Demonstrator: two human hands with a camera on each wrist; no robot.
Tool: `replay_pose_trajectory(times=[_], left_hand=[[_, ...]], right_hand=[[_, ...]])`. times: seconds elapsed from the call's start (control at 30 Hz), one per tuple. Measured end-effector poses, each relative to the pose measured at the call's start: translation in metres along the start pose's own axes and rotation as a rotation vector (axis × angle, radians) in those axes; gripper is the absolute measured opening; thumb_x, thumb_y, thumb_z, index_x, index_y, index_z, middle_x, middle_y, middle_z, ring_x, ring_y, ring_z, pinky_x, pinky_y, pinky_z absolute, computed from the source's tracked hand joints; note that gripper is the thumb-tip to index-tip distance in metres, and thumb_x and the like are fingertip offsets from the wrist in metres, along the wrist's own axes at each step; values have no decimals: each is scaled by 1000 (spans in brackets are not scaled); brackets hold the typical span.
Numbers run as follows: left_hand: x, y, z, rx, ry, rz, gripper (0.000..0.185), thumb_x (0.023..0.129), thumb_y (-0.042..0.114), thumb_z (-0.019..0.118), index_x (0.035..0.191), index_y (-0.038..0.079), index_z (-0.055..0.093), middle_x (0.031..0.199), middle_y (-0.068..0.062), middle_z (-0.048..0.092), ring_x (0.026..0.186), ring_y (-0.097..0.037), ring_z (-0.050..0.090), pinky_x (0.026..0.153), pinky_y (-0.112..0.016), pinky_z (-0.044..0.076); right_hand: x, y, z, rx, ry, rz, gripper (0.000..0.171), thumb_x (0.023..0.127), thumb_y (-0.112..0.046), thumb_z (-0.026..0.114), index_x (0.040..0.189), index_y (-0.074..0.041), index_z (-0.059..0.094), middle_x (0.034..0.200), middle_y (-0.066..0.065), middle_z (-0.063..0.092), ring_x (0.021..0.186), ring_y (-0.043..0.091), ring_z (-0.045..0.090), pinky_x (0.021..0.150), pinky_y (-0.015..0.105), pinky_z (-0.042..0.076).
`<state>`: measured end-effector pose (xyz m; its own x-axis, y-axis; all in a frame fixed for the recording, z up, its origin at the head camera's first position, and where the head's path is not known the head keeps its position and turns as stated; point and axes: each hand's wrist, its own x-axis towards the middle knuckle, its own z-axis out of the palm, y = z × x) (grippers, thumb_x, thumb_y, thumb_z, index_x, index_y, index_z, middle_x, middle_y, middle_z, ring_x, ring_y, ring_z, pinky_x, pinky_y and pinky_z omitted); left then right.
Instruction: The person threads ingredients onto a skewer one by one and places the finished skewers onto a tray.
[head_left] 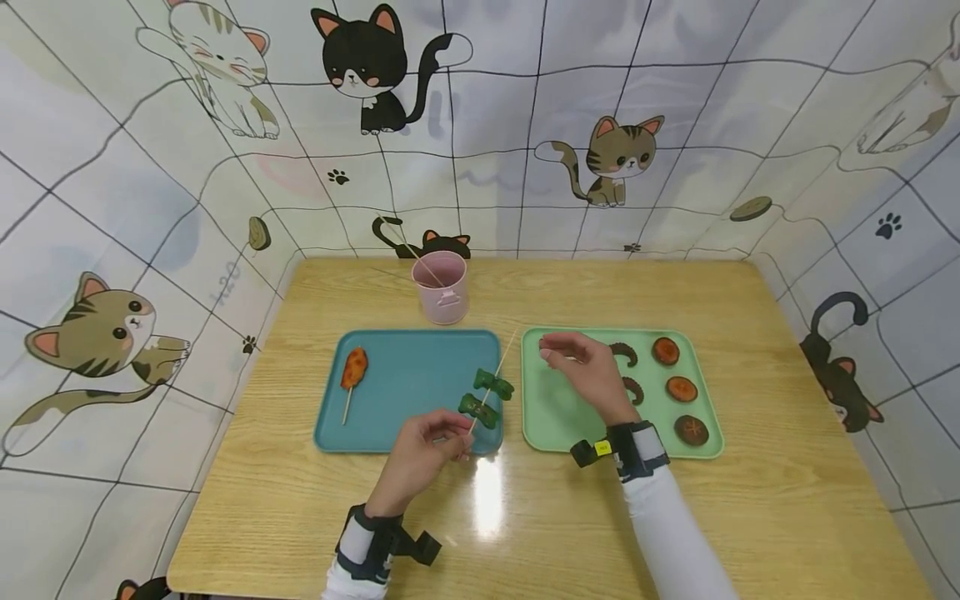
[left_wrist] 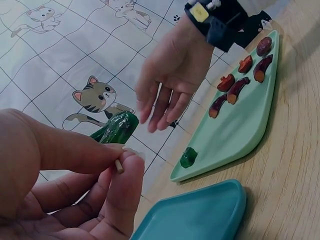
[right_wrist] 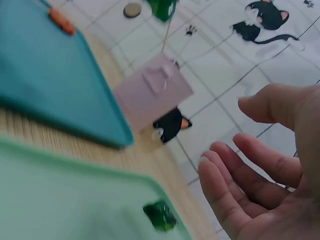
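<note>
Left hand (head_left: 420, 450) pinches the blunt end of a thin wooden skewer (head_left: 491, 379) btwn thumb & fingertips, w/ two glossy green food pieces (head_left: 486, 397) threaded on it, held tilted over the right edge of the teal plastic tray (head_left: 408, 417). Right hand (head_left: 585, 367) hovers over the light-green plastic tray (head_left: 547, 417), fingers relaxed & loosely spread, holding nothing. One small green piece (left_wrist: 188, 157) lies on that tray near its left end; brown & red slices (head_left: 667, 379) sit at its right. A pink cup (head_left: 441, 287) w/ skewers stands behind the trays.
</note>
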<state>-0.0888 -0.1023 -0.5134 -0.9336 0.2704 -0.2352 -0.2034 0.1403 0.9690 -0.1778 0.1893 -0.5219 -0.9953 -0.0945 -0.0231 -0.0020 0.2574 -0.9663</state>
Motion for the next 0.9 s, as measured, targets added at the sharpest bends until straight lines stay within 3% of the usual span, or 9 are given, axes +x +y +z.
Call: replay_pose_trajectory(times=[0.1,0.2,0.33,0.5,0.7,0.9], left_hand=[[0,0,-1,-3,4,-6,20,95,5,70,114,-2,70,97,-18,71,87,-40,69,78,-48,62],[0,0,-2,-4,9,-10,22,95,5,70,115,-4,70,96,-17,71,88,-43,69,78,-48,62],[0,-1,-2,-2,11,-6,22,95,5,70,115,-4,69,97,-19,70,88,-43,69,78,-48,62],[1,-5,-2,-1,1,-4,23,95,5,70,116,-5,69,100,-23,70,89,-44,69,79,-49,62],[1,-7,-1,1,-4,2,23,96,6,69,116,-6,68,98,-24,69,90,-46,68,80,-49,62],[2,-7,-1,10,-5,0,24,96,7,69,116,-5,68,96,-21,70,89,-46,68,78,-47,62]], right_hand=[[13,11,-6,-118,61,-7,42,96,-33,74,129,-9,69,126,9,73,112,16,67,95,30,57],[24,22,-9,-189,87,-12,40,95,-28,75,129,-8,69,127,12,71,114,24,66,96,35,57],[36,33,-11,-264,61,17,41,94,-20,75,132,-8,66,130,16,68,117,33,64,97,47,56],[46,43,-11,-375,3,45,42,94,-18,74,133,-6,65,131,19,67,119,39,64,96,51,56],[55,52,-8,-447,-4,29,37,93,-18,76,127,-7,70,126,18,69,113,35,66,95,48,55],[59,57,-7,-449,-15,30,32,91,-19,79,121,-10,74,125,15,68,112,33,65,95,47,54]])
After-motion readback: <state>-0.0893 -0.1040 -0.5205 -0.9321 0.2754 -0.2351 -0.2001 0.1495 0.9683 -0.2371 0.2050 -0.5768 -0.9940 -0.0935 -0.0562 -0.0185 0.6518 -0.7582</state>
